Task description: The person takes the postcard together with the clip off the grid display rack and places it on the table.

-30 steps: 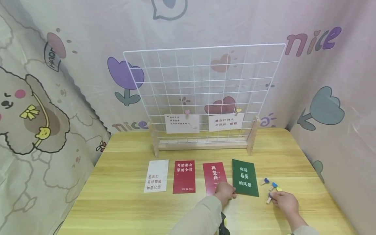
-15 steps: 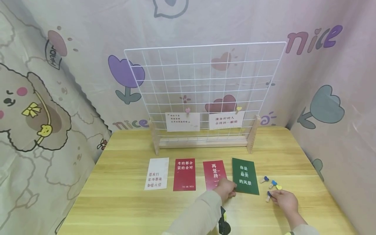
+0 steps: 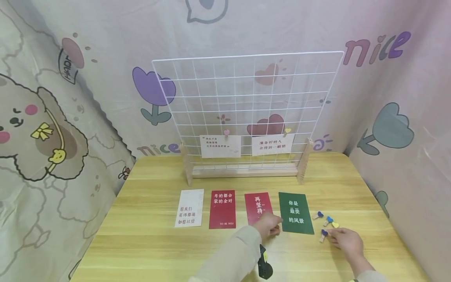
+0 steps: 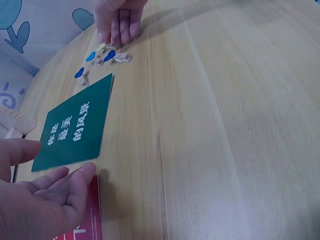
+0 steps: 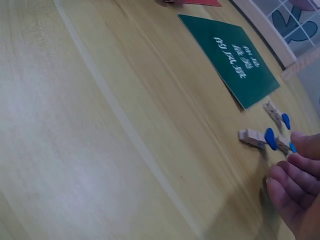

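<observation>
My left hand reaches over the lower part of a rose-red card, its fingertips close to the left edge of a green card. In the left wrist view its thumb and fingers are apart and hold nothing. My right hand is low over the table beside several small wooden clothespins with heart tops. Its fingertips are right beside a dark-blue-heart clothespin lying on the table, and the thumb overlaps a light-blue one. A yellow-heart clothespin lies close to the fingers.
A white wire grid stand with a wooden base stands behind. Two white cards hang on it, one under a pink heart clip and one under a yellow clip. A white card and a red card lie at the left.
My left hand draws slightly down and left, away from the green card. The right hand shifts a little right, its fingertips moving off the dark-blue-heart clothespin. The head view tilts slightly.
</observation>
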A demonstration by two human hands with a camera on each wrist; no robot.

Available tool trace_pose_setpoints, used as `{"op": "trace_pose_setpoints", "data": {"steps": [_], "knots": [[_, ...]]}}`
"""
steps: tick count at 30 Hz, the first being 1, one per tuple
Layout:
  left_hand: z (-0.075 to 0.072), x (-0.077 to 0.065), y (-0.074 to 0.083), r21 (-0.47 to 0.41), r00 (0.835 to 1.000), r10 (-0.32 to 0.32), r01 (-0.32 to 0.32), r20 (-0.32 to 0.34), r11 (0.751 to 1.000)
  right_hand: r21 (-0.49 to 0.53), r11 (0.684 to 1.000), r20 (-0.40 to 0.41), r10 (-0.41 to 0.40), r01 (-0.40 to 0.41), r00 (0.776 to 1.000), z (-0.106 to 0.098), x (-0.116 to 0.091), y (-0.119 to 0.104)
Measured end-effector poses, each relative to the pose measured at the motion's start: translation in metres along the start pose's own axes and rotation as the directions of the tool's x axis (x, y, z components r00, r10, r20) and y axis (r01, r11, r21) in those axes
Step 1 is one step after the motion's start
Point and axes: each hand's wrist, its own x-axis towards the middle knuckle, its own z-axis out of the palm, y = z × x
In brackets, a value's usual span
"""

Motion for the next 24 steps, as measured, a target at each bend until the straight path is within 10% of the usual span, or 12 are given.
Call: {"op": "trace_pose_setpoints", "data": {"steps": [16, 24], "knots": [[-0.045, 0.009, 0.004, 0.074, 0.993, 0.109, -0.113, 0.051, 0.991, -0.031, 0.998, 0.008, -0.045, 0.045, 0.999, 0.011, 0.035, -0.001], [-0.068, 0.014, 0.004, -0.044, 0.985, 0.157, -0.154, 0.068, 0.987, 0.001, 0.987, 0.0, -0.159, 0.159, 0.987, 0.038, 0.063, 0.0]]}}
